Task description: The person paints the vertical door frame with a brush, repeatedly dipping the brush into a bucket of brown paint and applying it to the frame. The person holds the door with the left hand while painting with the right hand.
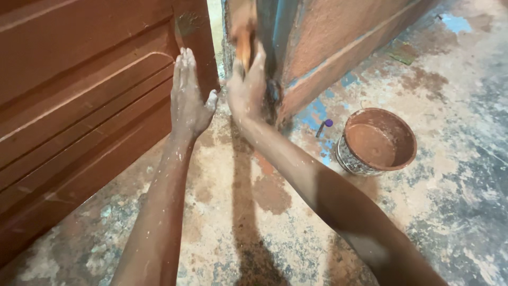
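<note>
Gripped in the closed right hand (247, 87), a brush (244, 45) is blurred against the door frame (275, 63). Flat and open, the left hand (188, 98) is pressed on the door (79, 106), best held steady. Paint is kept in the bucket (377, 142), right.

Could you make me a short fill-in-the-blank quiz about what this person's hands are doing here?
1. The left hand rests flat against the reddish-brown ____.
2. The right hand grips a blurred ____ at the wall corner.
3. The paint bucket stands on the ____, right of the right arm.
4. The paint inside the bucket is reddish-____.

Missing words: door; brush; floor; brown
</note>
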`<action>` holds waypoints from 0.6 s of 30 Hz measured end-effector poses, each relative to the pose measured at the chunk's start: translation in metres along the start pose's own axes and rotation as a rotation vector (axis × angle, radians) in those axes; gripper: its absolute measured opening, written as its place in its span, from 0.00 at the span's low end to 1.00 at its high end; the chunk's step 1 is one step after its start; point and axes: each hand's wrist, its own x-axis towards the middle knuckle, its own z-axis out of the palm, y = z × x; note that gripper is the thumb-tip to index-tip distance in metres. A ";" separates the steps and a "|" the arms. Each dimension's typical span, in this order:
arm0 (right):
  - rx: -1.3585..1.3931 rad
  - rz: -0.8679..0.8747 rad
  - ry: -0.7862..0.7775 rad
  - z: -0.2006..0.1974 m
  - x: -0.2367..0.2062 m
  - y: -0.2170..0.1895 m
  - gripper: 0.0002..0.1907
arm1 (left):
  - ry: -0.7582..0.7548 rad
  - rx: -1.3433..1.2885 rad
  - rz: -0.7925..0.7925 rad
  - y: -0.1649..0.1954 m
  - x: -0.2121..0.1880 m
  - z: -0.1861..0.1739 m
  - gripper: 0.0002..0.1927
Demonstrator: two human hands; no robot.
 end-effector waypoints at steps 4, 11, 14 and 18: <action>0.363 0.228 -0.014 0.005 -0.009 0.046 0.21 | -0.028 0.021 0.054 0.004 0.006 -0.009 0.50; 0.224 0.136 -0.042 -0.008 0.006 -0.008 0.12 | -0.175 0.477 0.139 0.001 0.009 -0.002 0.49; 0.368 -0.045 -0.088 -0.011 0.023 -0.065 0.11 | -0.178 0.363 0.115 0.001 0.008 0.007 0.48; 0.484 -0.235 -0.145 -0.037 0.027 -0.098 0.06 | -0.132 0.305 0.121 0.007 0.010 0.013 0.45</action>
